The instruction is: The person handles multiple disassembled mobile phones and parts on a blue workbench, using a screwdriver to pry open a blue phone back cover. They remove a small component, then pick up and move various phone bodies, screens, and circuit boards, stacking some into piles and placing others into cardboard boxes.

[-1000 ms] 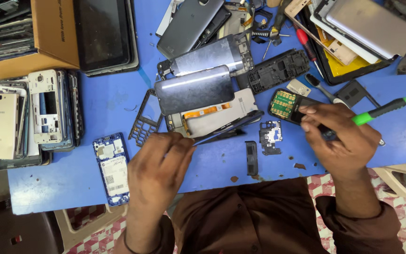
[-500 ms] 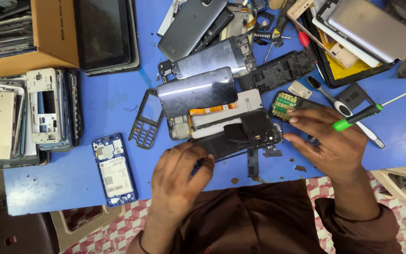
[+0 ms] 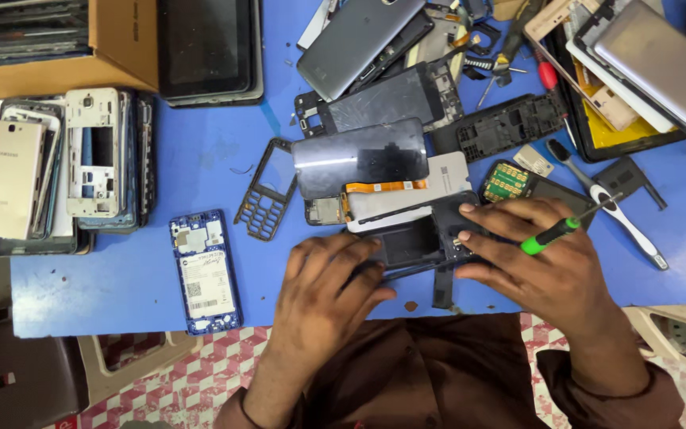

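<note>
Your left hand (image 3: 323,290) presses the black phone frame (image 3: 426,242) flat, just below the white panel (image 3: 430,187). Right hand (image 3: 553,262), grip pinching the green screwdriver (image 3: 553,233), steadies it. Risk: the tip slips, gouging.

Person, head view: two bare hands, left hand (image 3: 323,290) and right hand (image 3: 545,262), no rings or gloves visible. Brown long-sleeved garment; right sleeve cuff (image 3: 621,389) loose at wrist. Fingernails short.
</note>
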